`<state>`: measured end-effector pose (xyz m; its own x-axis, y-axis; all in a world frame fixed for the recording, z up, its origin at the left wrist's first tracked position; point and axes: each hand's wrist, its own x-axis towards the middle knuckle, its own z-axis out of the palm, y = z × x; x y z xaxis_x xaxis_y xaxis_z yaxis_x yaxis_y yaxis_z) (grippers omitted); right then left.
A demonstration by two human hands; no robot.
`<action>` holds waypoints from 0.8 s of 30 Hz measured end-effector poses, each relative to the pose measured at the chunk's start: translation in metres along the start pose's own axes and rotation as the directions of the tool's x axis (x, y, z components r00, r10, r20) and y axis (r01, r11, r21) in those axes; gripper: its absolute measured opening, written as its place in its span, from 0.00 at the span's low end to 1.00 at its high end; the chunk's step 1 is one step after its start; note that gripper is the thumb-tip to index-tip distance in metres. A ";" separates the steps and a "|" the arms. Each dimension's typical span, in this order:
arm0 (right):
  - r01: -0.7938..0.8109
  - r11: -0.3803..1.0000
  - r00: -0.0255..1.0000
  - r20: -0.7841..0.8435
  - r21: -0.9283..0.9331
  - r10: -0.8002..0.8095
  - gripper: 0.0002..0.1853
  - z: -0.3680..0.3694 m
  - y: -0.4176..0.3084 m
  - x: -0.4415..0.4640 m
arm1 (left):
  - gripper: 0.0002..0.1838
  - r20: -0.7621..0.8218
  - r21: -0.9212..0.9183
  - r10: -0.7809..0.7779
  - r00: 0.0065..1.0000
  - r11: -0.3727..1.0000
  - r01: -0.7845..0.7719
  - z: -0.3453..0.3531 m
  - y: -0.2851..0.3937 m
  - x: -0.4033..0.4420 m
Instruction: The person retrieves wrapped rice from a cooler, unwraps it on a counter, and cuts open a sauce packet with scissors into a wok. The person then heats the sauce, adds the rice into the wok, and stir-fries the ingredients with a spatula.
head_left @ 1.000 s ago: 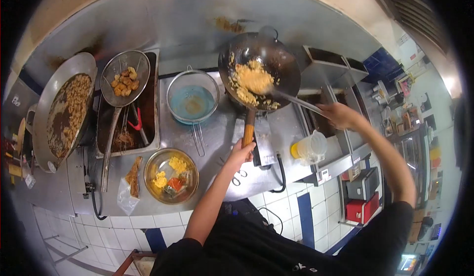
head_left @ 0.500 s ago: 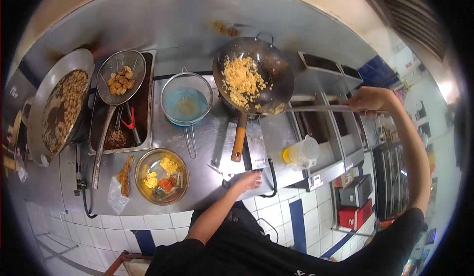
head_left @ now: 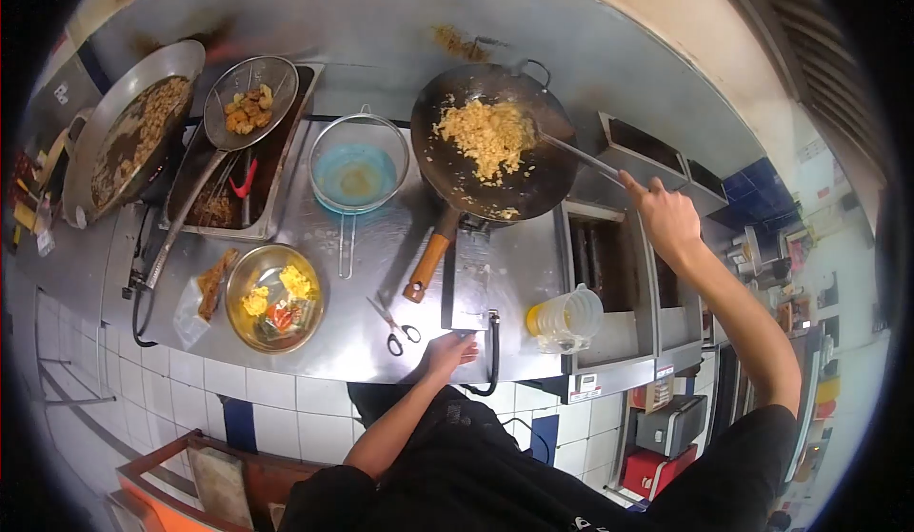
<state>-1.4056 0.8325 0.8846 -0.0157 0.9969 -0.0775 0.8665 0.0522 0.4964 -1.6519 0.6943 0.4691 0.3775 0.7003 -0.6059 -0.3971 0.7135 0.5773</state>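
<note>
My right hand (head_left: 666, 218) is closed round a long metal-handled cooking utensil (head_left: 583, 159). Its head is in a crumbly yellow mix like fried rice (head_left: 484, 137), so ladle or spatula cannot be told apart. The food lies in a dark wok (head_left: 447, 185), whose wooden handle (head_left: 430, 264) points toward me. At the counter's front edge, my left hand (head_left: 451, 353) has its fingers curled beside a black hose (head_left: 494, 346). What they hold, if anything, is hidden. Scissors (head_left: 394, 327) lie left of this hand.
A metal bowl (head_left: 234, 294) of yellow and red ingredients stands at left, with a blue bowl under a sieve (head_left: 356, 172) beyond. Farther left are a skimmer (head_left: 217, 118) with fried pieces and a large oil pan (head_left: 90, 175). A plastic jug (head_left: 571, 318) stands at right.
My right hand has swung left and the utensil's head has moved up into the food. The wok's handle has turned leftward. My left hand is more curled, and the scissors show more fully.
</note>
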 end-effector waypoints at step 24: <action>-0.320 0.452 0.920 0.386 0.833 -0.060 0.24 0.075 0.011 -0.026 | 0.20 -0.290 -0.121 0.397 0.871 0.887 -0.445 0.026 -0.060 0.010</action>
<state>-1.3585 0.8024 0.8269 0.1267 0.8915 -0.4350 0.8121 -0.3450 -0.4706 -1.6021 0.6589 0.4423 -0.0710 0.8865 -0.4572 -0.6217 0.3191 0.7153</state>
